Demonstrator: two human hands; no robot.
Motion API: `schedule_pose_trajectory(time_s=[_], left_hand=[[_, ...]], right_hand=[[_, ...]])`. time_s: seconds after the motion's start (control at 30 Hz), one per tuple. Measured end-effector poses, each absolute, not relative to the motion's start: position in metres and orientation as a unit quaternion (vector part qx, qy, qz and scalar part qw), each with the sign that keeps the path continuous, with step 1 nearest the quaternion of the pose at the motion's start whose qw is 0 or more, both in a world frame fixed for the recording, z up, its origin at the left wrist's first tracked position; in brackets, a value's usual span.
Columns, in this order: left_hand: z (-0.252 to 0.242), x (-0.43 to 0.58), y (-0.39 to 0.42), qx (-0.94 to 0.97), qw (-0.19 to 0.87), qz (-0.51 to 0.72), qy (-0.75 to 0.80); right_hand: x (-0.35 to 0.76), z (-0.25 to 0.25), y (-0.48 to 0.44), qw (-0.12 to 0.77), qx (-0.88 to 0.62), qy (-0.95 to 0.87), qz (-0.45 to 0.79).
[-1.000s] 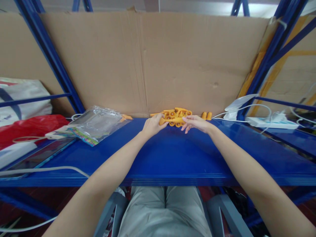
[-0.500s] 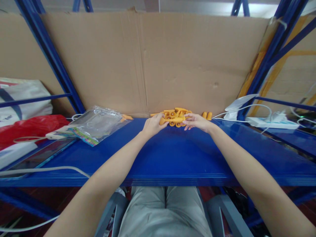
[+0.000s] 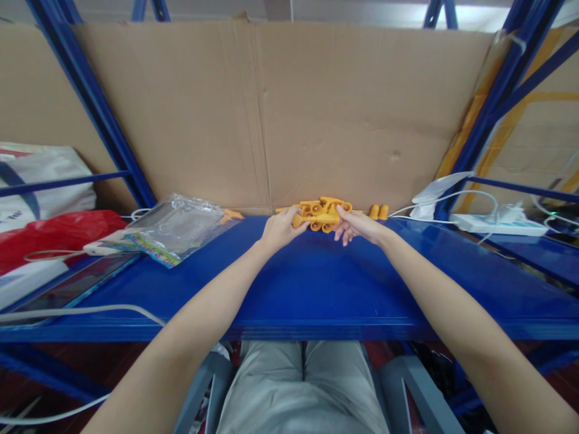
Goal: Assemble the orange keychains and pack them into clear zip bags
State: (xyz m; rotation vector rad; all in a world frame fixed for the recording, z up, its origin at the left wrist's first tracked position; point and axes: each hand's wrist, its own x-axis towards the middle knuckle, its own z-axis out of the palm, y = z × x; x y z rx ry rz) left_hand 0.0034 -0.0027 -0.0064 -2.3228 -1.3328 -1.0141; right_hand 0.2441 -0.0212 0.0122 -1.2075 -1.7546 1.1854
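Though bag lettering (image 3: pixel 13 214) blurs, left hand (image 3: pixel 281 229) pinches a yellow part (image 3: pixel 322 219), half-open right hand (image 3: pixel 357 223) touching it.

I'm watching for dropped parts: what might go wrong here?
The left hand holds a long yellow piece amid a cluster of yellow parts; moving it might knock some loose.

Two small yellow pieces stand just beyond the right hand; it could tip them.

The right hand's fingers are partly spread, and its grip is unclear, so the held piece might twist or slip.
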Motion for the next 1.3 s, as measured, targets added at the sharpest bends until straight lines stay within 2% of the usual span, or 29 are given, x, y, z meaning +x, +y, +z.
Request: schedule_pose_trajectory(time_s=[0.23,0.6,0.8,0.93,1.1,1.3], left_hand=[[-0.007,0.003,-0.003,-0.807,0.145,-0.345,-0.457],[-0.008,0.003,-0.002,-0.807,0.173,-0.35,-0.442],[-0.007,0.005,-0.004,-0.805,0.162,-0.342,-0.458],[-0.006,0.005,-0.005,-0.802,0.15,-0.342,-0.466],[-0.004,0.005,-0.007,-0.801,0.152,-0.326,-0.478],[-0.003,0.006,-0.009,-0.804,0.155,-0.321,-0.477]], right_hand=[[0.247,0.018,-0.028,0.38,-0.432,-0.702,0.42],[0.233,0.01,-0.022,0.401,-0.466,-0.651,0.445],[0.234,0.014,-0.024,0.376,-0.499,-0.619,0.476],[0.24,0.017,-0.027,0.359,-0.469,-0.634,0.498],[0.242,0.016,-0.028,0.411,-0.445,-0.668,0.432],[0.24,0.015,-0.027,0.415,-0.44,-0.686,0.403]])
